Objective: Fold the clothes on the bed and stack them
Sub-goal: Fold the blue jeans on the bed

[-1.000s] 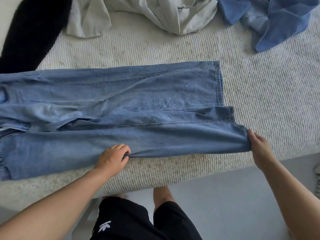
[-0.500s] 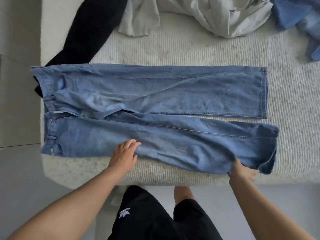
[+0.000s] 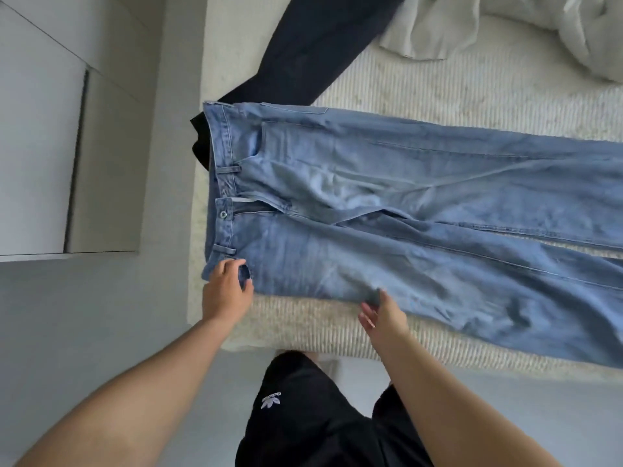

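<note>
One pair of light blue denim jeans (image 3: 421,210) lies flat, front side up, on the bed covered with a cream ribbed knit blanket (image 3: 472,96). The waistband sits at the left end of the bed; both legs extend to the right and leave the frame. One metal button and two belt loops are visible on the waistband, and the fly is partly open.

Two hands are in view. The left hand (image 3: 226,291) grips the near corner of the waistband, fingers curled round the denim edge. The right hand (image 3: 382,313) touches the near edge of the closer leg with relaxed, extended fingers; it encloses no fabric.

Two further garments lie on the bed. One black garment (image 3: 310,52) runs diagonally beyond the jeans, its lower end tucked under the waistband. One pale grey crumpled garment (image 3: 505,25) lies at the far right, apart from the jeans.

The person stands at the near edge of the bed in one pair of black shorts with a white logo (image 3: 303,416).
</note>
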